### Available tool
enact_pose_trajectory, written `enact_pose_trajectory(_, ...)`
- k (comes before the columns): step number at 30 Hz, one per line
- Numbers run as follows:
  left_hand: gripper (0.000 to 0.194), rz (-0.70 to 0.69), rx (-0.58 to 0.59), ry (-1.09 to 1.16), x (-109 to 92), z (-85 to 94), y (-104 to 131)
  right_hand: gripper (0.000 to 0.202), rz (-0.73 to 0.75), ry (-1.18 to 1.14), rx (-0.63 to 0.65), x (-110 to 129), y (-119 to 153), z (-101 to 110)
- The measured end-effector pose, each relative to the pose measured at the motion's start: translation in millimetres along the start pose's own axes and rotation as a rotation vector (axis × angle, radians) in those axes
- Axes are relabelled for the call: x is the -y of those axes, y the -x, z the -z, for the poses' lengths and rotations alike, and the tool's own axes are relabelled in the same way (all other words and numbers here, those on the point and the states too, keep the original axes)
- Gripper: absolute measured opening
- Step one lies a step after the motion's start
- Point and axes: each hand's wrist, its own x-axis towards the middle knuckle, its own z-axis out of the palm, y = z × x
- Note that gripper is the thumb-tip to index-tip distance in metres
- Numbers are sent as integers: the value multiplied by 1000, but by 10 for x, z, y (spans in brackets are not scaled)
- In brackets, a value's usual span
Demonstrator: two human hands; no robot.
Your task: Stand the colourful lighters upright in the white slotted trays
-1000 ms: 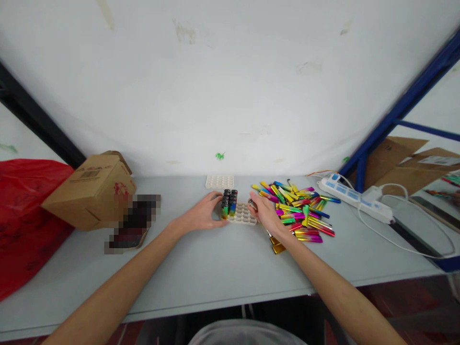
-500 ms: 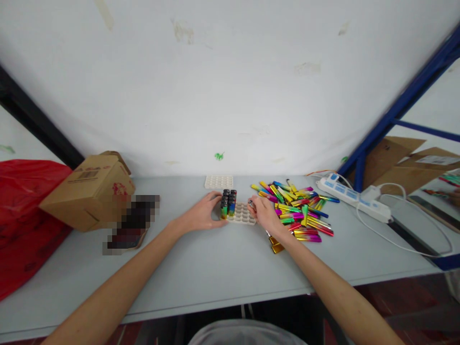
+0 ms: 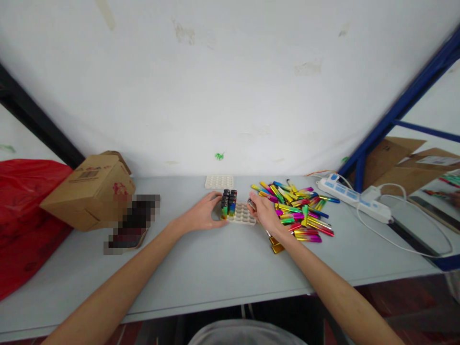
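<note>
A pale tray point(image 3: 246, 216) with round holes lies on the table, and several lighters point(image 3: 229, 203) with black tops stand upright in its left part. My left hand point(image 3: 206, 213) curves around the tray's left end, thumb and fingers spread apart at its edge. My right hand point(image 3: 264, 212) is closed over the tray's right end on a small item with a metallic tip, which looks like a lighter; most of it is hidden in the fingers. Beside that hand lies a loose pile of shiny multicoloured lighters point(image 3: 305, 209).
A second pale tray point(image 3: 219, 182) lies by the wall. At the left are a cardboard box point(image 3: 89, 191), a red bag point(image 3: 28, 220) and a pixelated dark object point(image 3: 132, 223). A white power strip point(image 3: 354, 196) with cables lies at the right, near a blue frame point(image 3: 398, 103).
My right hand has shifted very slightly, and the item in it is tilted a little differently. My left hand and the standing lighters look the same.
</note>
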Motion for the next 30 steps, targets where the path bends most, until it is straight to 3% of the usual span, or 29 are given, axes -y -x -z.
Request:
enact_pose_trajectory(8,75,-6,-4,-2,11,-12,-4,57,-10,-21,4,-53,-8,-4)
enact_pose_trajectory(20,73,-3,-1,12,-12,3,0,74,-23,-59,18,12,-1,-8)
enact_pose_trajectory(30,75,-11,3,0,16,-14,-3,64,13,6,-6,-106,-35,0)
